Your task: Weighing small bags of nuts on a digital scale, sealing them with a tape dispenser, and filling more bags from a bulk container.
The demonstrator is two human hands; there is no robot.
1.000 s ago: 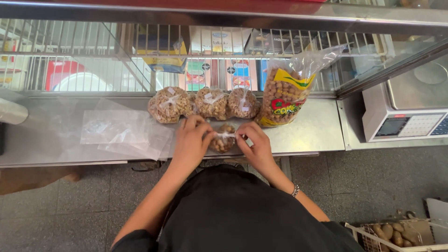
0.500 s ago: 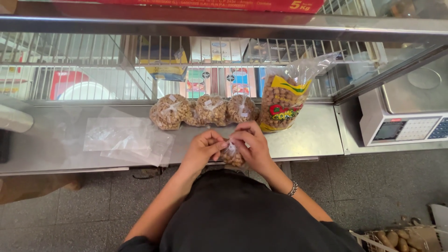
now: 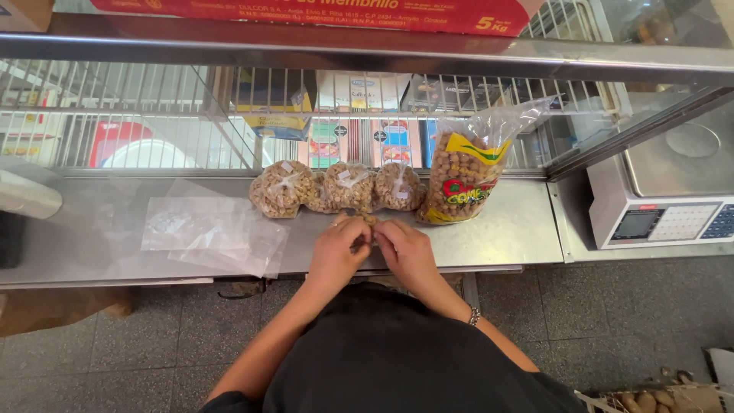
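Observation:
My left hand and my right hand meet over the front of a steel counter, fingers closed together on a small clear bag of nuts that is almost hidden between them. Just behind my hands three tied small bags of nuts lie in a row. To their right a large open bag of nuts with a yellow, red and green label stands upright.
Empty clear plastic bags lie flat on the counter at left. An electronic scale stands at right. A glass display case with wire shelves rises behind the counter. A crate of nuts is on the floor at lower right.
My hands with the small bag have shifted forward onto the counter, closer to the row of tied bags. The bag is now more covered by my fingers.

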